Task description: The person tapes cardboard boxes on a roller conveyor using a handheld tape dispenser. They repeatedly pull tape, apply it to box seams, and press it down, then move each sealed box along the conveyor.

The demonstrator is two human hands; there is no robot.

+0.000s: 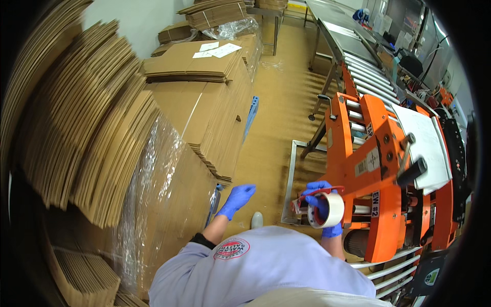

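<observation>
My right hand [317,188], in a blue glove, grips a red hand-held tape dispenser [333,189] loaded with a wide roll of whitish packing tape [336,210]. Its fingers wrap around the dispenser's frame, and some pass behind the roll. The orange case-taping machine [372,165] stands just beyond this hand. My left hand [238,197], also gloved in blue, hangs over the floor with nothing visible in it and its fingers loosely bent. Nearest to it is a stack of flattened cardboard boxes [215,142] on a blue pallet [251,115].
More flattened cartons [88,115] rise at the left, partly in clear stretch wrap [153,161]. Papers [218,50] lie on a stack; white sheets [422,142] cover part of the machine. A roller conveyor [370,76] runs away, with a person [360,16] far off. A metal floor frame [291,180] sits beside the machine.
</observation>
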